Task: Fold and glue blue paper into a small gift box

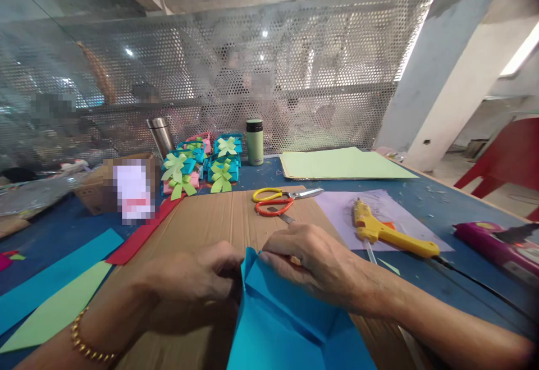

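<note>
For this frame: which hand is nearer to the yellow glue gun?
Right. The right hand is at the blue paper, left of the yellow glue gun and apart from it; the left hand is farther left, by the paper's left edge.

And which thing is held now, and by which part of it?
Creased blue paper: the right hand pinches its far edge; the left hand is at the far left corner, grip partly hidden.

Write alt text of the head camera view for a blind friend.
A person's right hand grips creased blue paper, the left hand at its edge, over brown cardboard. Scissors lie beyond, a yellow glue gun to the right on a purple sheet, and bow-trimmed items farther back.
</note>
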`<state>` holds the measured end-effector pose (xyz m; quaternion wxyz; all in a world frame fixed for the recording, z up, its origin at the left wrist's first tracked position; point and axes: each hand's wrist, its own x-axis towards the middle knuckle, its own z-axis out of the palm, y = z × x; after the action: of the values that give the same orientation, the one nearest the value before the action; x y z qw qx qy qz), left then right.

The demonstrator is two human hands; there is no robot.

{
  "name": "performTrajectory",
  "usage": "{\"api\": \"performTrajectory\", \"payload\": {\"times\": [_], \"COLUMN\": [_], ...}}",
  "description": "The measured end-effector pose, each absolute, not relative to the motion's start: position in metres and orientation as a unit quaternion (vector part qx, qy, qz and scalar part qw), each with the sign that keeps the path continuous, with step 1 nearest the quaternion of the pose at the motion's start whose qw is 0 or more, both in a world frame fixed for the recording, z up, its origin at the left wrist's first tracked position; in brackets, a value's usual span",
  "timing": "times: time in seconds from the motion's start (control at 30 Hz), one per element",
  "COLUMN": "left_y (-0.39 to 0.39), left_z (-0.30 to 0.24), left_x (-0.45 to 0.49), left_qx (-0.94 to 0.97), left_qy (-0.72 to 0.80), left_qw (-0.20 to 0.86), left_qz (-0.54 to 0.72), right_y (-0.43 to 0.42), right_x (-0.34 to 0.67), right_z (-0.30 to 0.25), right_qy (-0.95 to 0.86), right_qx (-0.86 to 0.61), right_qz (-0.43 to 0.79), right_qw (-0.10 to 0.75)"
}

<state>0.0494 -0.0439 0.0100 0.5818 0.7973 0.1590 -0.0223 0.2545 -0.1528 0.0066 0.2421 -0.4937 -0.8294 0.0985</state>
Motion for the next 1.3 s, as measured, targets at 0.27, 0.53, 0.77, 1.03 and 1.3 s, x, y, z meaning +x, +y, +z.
{"api": "performTrajectory", "payload": {"times": [0.27, 0.53, 0.77, 1.03, 1.3], "left_y": [-0.039, -0.070, -0.078, -0.083, -0.078], "left_z": [0.022, 0.035, 0.050, 0.060, 0.054], "left_x": [0.048, 0.041, 0.040, 0.055, 0.057], "left_qx": [0.819, 0.882, 0.947, 0.955, 0.959], "left_qy": [0.199, 0.257, 0.260, 0.243, 0.231], "left_qw": [0.538, 0.396, 0.190, 0.121, 0.128], "left_qz": [0.025, 0.000, -0.023, -0.121, -0.099], "right_y": [-0.153, -0.158, -0.162, -0.165, -0.164], "right_x": [0.257, 0.246, 0.240, 0.241, 0.242], "right_z": [-0.004, 0.003, 0.012, 0.013, 0.013], "right_qy": [-0.842, -0.847, -0.845, -0.852, -0.851], "right_qx": [-0.467, -0.485, -0.510, -0.499, -0.499], "right_qz": [0.151, 0.114, 0.090, 0.086, 0.092], "right_qw": [0.225, 0.182, 0.135, 0.136, 0.138]}}
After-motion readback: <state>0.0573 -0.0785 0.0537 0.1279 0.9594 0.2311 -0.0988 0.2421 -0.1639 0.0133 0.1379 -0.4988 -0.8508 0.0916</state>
